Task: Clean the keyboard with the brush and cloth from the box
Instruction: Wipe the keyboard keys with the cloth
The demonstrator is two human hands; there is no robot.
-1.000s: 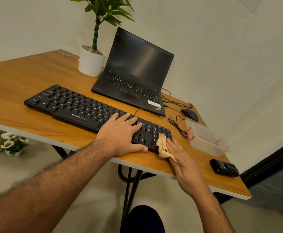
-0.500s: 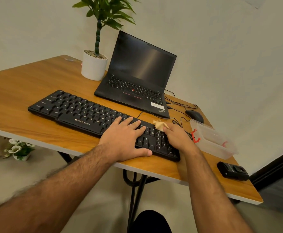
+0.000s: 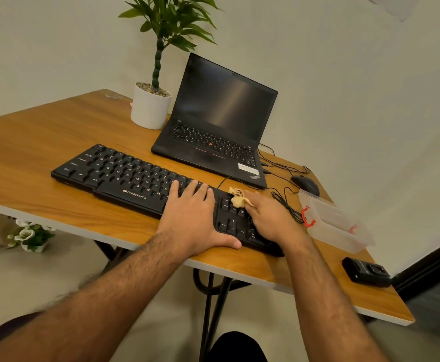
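Brace the Zebronics keyboard (image 3: 135,178), lying along the surface's near edge, with the left hand (image 3: 192,220) flat and released on the keys; right hand (image 3: 268,218) grasps the beige cloth (image 3: 237,198) over the navigation keys; wipe in short strokes with light pressure, avoiding the cable (image 3: 286,202).

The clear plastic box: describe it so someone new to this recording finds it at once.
On the wooden table, look right of the black keyboard, past the right hand. The box sits there, between the mouse and a small black device. It alone is see-through, with red clips.
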